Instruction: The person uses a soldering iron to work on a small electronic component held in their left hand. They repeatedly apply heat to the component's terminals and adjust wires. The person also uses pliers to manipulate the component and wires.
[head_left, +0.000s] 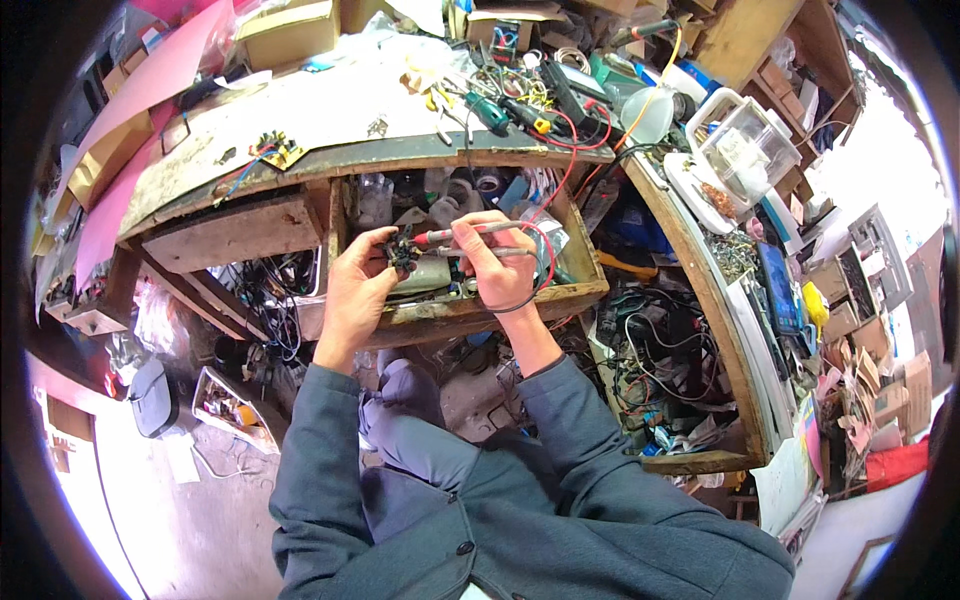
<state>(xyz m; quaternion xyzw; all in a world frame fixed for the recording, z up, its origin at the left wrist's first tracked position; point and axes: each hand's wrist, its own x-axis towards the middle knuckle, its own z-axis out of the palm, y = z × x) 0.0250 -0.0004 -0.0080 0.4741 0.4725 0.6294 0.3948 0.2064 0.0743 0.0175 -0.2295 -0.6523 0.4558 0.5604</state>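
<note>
My left hand (358,288) pinches a small dark electronic part (402,251) between thumb and fingers; its exact kind is too small to make out. In my right hand (497,262) are two test probes held together like chopsticks: a red-tipped probe (437,236) above and a darker probe (445,252) below. Their tips reach the dark part, though I cannot tell whether they touch it. A red lead (551,255) loops from the probes up toward the bench. Both hands are over an open wooden drawer (480,316) full of loose parts.
Behind the drawer runs a worktop (330,130) bearing a yellow component with wires (278,150), a green-handled tool (487,112) and a black box-shaped device (566,95). To the right, a wooden compartment (748,400) holds tangled cables. A small box (236,408) sits at lower left.
</note>
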